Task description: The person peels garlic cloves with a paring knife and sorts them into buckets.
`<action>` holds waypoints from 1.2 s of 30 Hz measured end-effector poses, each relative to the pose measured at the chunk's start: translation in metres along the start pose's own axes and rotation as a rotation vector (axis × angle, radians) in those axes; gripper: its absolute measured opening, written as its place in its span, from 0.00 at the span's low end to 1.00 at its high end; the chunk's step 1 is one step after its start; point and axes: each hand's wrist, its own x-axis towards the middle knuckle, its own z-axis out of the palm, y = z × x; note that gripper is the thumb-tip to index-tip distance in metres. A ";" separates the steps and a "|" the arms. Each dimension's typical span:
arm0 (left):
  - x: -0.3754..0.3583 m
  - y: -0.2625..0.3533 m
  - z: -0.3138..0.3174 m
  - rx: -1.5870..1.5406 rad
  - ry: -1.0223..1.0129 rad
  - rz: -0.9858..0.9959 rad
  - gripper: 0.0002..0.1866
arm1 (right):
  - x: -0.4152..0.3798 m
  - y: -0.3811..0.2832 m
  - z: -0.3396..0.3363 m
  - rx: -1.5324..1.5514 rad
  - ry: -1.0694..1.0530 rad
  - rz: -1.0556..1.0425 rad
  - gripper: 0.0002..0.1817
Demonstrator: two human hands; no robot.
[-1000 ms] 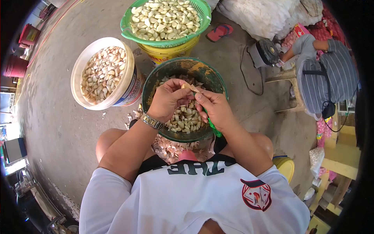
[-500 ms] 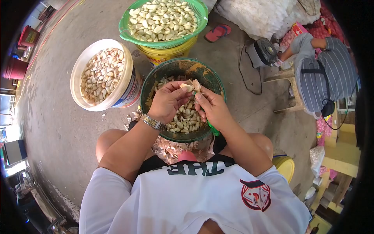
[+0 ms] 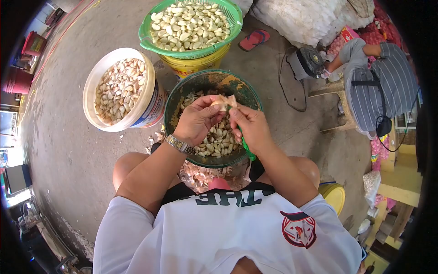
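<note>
Over a dark green basin [image 3: 175,148], my left hand [image 3: 194,122] pinches a garlic clove [image 3: 221,104] with papery skin standing off it. My right hand [image 3: 253,131] is closed round a small knife with a green handle [image 3: 247,147], whose end sticks out below the palm. Its thumb and fingertips meet the loose skin beside the clove. The knife's blade is mostly hidden. Garlic cloves [image 3: 217,139] lie in the basin under both hands.
A white bucket [image 3: 89,107] of unpeeled cloves stands left. Beyond the basin, a green strainer [image 3: 145,41] of peeled cloves sits on a yellow bucket [image 3: 196,65]. Garlic skins [image 3: 200,176] litter the floor near me. Another person [image 3: 383,86] sits at right by a fan-like device [image 3: 306,62].
The skin at the clove has shifted and is pulled differently. My right hand has turned slightly, and more of the knife's green handle shows. The left hand has barely moved.
</note>
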 end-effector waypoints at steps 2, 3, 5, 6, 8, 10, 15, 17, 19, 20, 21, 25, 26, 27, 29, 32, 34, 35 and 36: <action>0.000 0.001 0.003 0.007 -0.032 0.001 0.09 | 0.004 0.000 -0.007 0.112 0.026 0.032 0.11; 0.000 0.001 0.003 0.024 -0.034 0.008 0.08 | 0.005 -0.001 -0.010 0.168 0.040 0.046 0.11; 0.000 0.002 0.001 0.059 -0.036 0.027 0.08 | 0.001 -0.006 -0.007 0.180 -0.031 0.040 0.11; 0.000 0.002 0.000 0.056 -0.034 0.028 0.08 | -0.002 -0.009 -0.005 0.203 -0.082 0.028 0.12; 0.001 0.002 -0.002 0.046 -0.029 0.026 0.08 | -0.006 -0.008 -0.002 0.160 -0.153 0.001 0.16; 0.002 0.001 -0.002 0.049 0.004 0.017 0.07 | -0.006 -0.006 -0.001 0.030 -0.193 -0.033 0.20; 0.001 -0.003 -0.002 0.045 0.033 0.018 0.07 | -0.003 0.005 0.000 -0.188 -0.082 -0.187 0.18; 0.000 -0.002 0.000 0.052 0.059 0.001 0.07 | 0.002 0.012 -0.001 -0.334 -0.004 -0.359 0.17; -0.001 -0.002 0.001 0.071 0.009 -0.018 0.07 | 0.006 0.015 -0.004 -0.374 0.045 -0.420 0.16; -0.001 -0.002 0.001 0.082 -0.016 -0.029 0.06 | 0.006 0.013 -0.004 -0.329 0.050 -0.371 0.16; -0.001 -0.002 0.000 0.077 -0.037 -0.037 0.06 | 0.001 0.001 -0.005 -0.155 0.012 -0.165 0.17; -0.002 0.006 0.007 0.038 -0.083 -0.098 0.07 | -0.003 -0.013 -0.009 0.277 -0.003 0.153 0.19; -0.003 0.008 0.010 0.024 -0.084 -0.121 0.07 | -0.003 -0.012 -0.009 0.251 -0.023 0.117 0.19; -0.003 0.009 0.010 0.019 -0.068 -0.114 0.08 | -0.003 -0.011 -0.009 0.224 -0.042 0.081 0.19; -0.002 0.008 0.011 0.010 -0.035 -0.101 0.08 | -0.005 -0.008 -0.009 0.137 -0.081 0.005 0.20; 0.004 0.002 -0.001 0.028 -0.031 -0.067 0.08 | -0.006 -0.004 -0.008 -0.048 -0.114 -0.092 0.19; 0.004 0.000 -0.004 0.054 -0.009 -0.079 0.08 | -0.004 0.001 -0.007 -0.172 -0.102 -0.123 0.18; 0.004 -0.001 -0.004 0.067 0.002 -0.086 0.07 | -0.003 0.001 -0.007 -0.219 -0.096 -0.153 0.18; 0.003 -0.001 -0.003 0.070 0.003 -0.082 0.08 | -0.002 0.001 -0.008 -0.266 -0.089 -0.184 0.18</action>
